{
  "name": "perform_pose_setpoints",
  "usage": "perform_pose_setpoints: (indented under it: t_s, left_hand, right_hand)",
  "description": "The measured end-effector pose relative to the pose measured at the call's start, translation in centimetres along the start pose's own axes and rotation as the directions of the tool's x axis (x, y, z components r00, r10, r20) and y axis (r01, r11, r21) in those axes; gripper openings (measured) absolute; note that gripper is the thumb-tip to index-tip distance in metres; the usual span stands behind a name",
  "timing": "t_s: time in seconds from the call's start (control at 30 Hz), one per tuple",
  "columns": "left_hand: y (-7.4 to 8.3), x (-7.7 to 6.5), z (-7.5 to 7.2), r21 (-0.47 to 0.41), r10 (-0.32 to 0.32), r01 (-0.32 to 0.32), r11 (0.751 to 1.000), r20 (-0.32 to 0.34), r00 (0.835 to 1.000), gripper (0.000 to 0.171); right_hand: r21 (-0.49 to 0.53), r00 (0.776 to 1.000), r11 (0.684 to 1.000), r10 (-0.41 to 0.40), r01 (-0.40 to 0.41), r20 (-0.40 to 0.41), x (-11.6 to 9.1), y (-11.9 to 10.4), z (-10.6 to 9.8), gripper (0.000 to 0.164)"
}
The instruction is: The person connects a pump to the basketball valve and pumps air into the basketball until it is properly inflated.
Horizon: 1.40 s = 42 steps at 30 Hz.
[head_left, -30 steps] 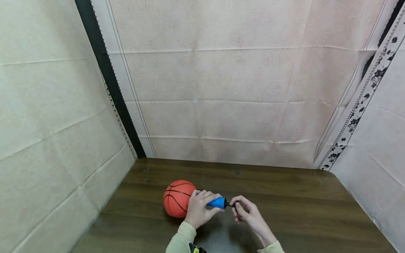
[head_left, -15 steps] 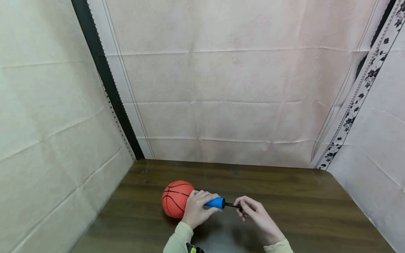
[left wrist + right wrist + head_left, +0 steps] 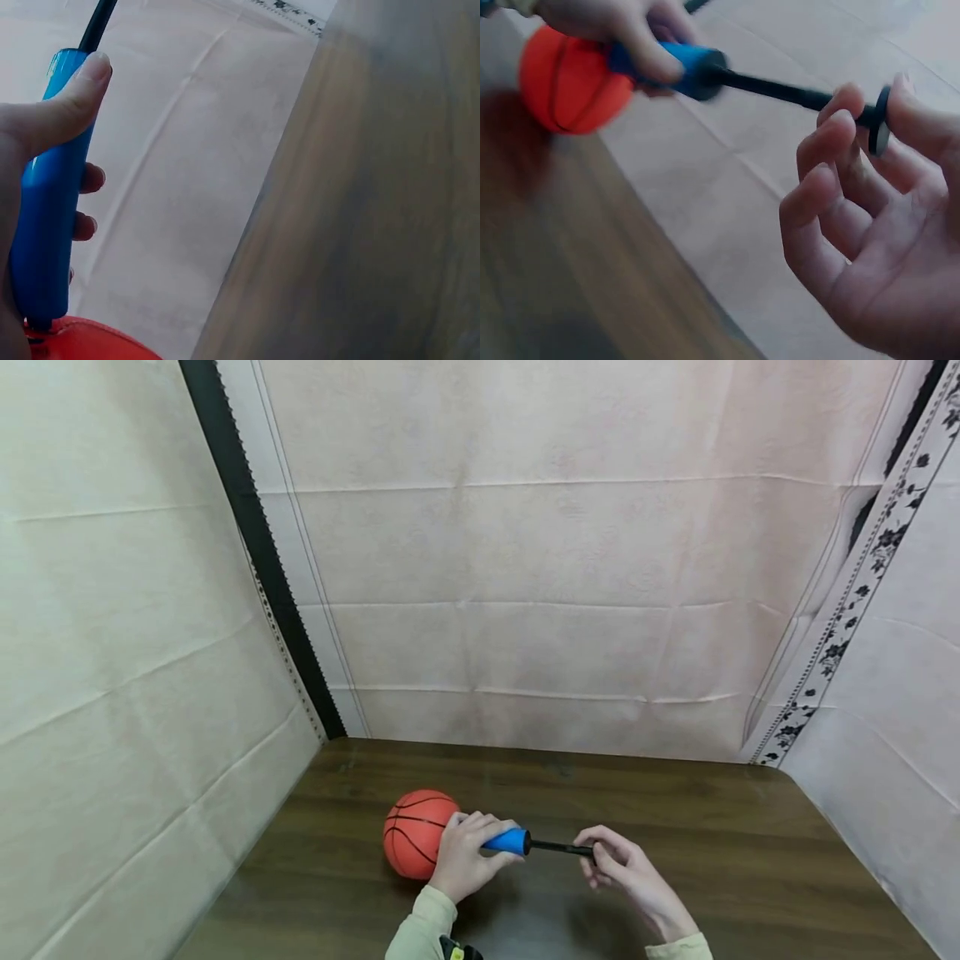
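An orange-red basketball [image 3: 414, 837] with black lines sits on the wooden table in the head view. Beside it my left hand [image 3: 467, 860] grips the blue barrel of a hand pump [image 3: 512, 842]; in the left wrist view the thumb lies along the barrel [image 3: 52, 202]. The barrel's lower end meets the red ball [image 3: 94, 343] there. My right hand [image 3: 630, 872] holds the pump's black plunger rod [image 3: 557, 847] by its far end. In the right wrist view the fingers curl at the rod and the thumb presses the disc-shaped handle [image 3: 880, 124].
The brown wood-grain table [image 3: 720, 843] lies beneath both hands. Pale cloth hangs as a back wall [image 3: 525, 610] and along both sides, with a black strip [image 3: 262, 552] at left and a flowered border [image 3: 847, 627] at right. A dark device [image 3: 459, 950] sits on the left wrist.
My right hand has moved right, drawing the black rod farther out of the blue barrel. The left hand and ball stay nearly where they were.
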<state>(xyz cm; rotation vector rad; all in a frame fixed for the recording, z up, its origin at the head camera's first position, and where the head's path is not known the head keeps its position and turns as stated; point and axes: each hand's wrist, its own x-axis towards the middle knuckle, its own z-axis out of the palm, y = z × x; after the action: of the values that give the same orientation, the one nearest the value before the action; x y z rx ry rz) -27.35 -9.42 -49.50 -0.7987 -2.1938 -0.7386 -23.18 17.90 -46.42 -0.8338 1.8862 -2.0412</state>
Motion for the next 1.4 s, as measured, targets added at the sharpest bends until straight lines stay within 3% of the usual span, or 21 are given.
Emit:
perform_pose_setpoints:
  t_s: [0.13,0.33,0.6,0.8,1.0,1.2,1.4]
  left_hand:
    - [0.8,0.0,0.7,0.008,-0.005,0.005,1.0,0.038,0.999,0.04]
    - [1.3,-0.1,1.3,0.015,0.032,-0.034,0.999,0.084,0.996,0.037]
    - [0.6,0.0,0.7,-0.023,0.049,-0.047,0.999,0.106,0.993,0.038]
    - [-0.1,0.1,-0.3,-0.002,0.022,-0.022,1.0,0.018,1.0,0.043]
    - [-0.2,0.3,-0.6,0.029,-0.004,0.003,1.0,0.003,1.0,0.043]
    - [0.4,0.3,0.3,0.047,0.008,-0.007,0.999,-0.021,1.0,0.041]
    - [0.9,0.0,1.5,0.03,0.008,-0.008,1.0,0.029,1.0,0.039]
  right_hand:
    - [0.027,0.999,0.999,0.028,-0.028,0.023,1.1,1.0,1.5,0.027]
    - [-0.025,0.997,0.997,0.074,-0.074,-0.012,2.0,1.7,3.1,0.032]
    - [-0.126,0.987,0.979,0.156,-0.16,-0.04,1.5,0.5,2.4,0.034]
    - [-0.077,0.994,0.993,0.08,-0.085,-0.071,-0.2,-1.0,0.2,0.031]
    - [-0.013,0.998,0.999,-0.033,0.032,-0.059,-0.8,-0.7,-0.8,0.023]
    - [0.036,0.998,0.998,-0.059,0.059,-0.014,0.8,0.8,0.8,0.023]
    - [-0.008,0.997,0.997,-0.071,0.071,-0.032,2.3,1.9,3.0,0.022]
